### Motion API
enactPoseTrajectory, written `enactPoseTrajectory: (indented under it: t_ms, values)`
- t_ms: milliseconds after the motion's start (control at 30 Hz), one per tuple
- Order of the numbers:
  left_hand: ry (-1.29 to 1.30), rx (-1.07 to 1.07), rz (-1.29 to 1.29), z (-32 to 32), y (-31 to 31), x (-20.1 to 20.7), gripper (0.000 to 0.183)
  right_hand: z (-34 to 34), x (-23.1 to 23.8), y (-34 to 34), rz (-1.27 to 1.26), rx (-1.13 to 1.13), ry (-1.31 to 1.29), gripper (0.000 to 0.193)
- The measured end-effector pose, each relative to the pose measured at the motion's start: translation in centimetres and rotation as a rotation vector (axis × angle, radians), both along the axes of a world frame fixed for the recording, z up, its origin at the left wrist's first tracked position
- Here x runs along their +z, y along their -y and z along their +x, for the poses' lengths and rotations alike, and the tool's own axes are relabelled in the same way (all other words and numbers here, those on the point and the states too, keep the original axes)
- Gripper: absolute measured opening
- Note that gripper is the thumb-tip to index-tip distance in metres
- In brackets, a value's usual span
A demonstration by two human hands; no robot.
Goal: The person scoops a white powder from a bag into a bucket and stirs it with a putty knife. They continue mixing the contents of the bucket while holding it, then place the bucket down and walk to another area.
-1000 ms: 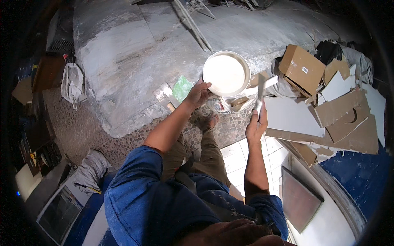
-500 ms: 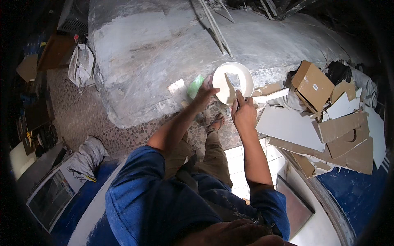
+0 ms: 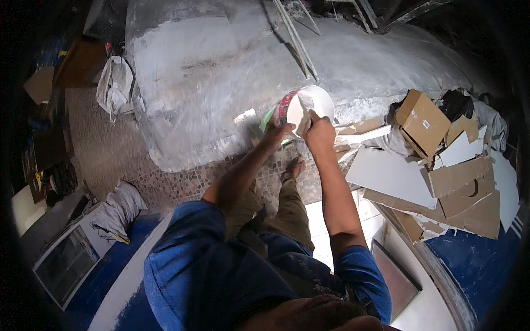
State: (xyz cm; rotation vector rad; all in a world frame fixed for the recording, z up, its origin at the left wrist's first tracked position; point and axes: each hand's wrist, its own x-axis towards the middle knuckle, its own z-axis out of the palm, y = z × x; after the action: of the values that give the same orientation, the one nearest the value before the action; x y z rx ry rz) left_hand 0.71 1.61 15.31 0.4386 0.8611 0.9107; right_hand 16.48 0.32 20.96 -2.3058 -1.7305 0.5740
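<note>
My left hand (image 3: 277,134) grips the rim side of a white bucket (image 3: 328,105), thumb toward its mouth. The bucket is tilted, showing a red-patterned band on its left side and a whitish inside. In my right hand (image 3: 320,134) is a scraper (image 3: 305,102), its flat blade inside the bucket's mouth. The fingers are closed round its handle. Beside my left hand shows a green piece (image 3: 266,120), partly hidden; I cannot tell whether the hand touches it. A small pale flat piece (image 3: 245,116) lies left of it.
A grey, white-smeared slab (image 3: 193,94) spreads ahead, with pale poles (image 3: 295,41) on it. Cardboard boxes (image 3: 422,118) and white board scraps (image 3: 386,174) are heaped at right. A white sack (image 3: 114,88) stands left. Pebbled flooring (image 3: 105,149) lies between, my foot (image 3: 296,165) on it.
The bucket has tipped and turned, so its red-patterned side now shows. My right hand has moved slightly left and up with the scraper, whose blade is still inside.
</note>
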Motion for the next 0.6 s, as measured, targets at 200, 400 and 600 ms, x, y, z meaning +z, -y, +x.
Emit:
enactPoseTrajectory:
  t_ms: [200,400,600]
  values:
    - [0.100,-0.047,0.055,-2.0,-1.5,2.9,0.082,-1.3,5.0,0.5,0.012,0.122,-0.013,0.039]
    - [0.035,-0.144,0.046,-4.3,-3.3,6.5,0.074,-1.2,8.8,0.7,0.060,0.178,0.020,0.043]
    - [-0.018,-0.141,0.110,-4.6,-4.6,11.6,0.070,-1.4,13.8,-0.2,0.129,0.184,0.081,0.037]
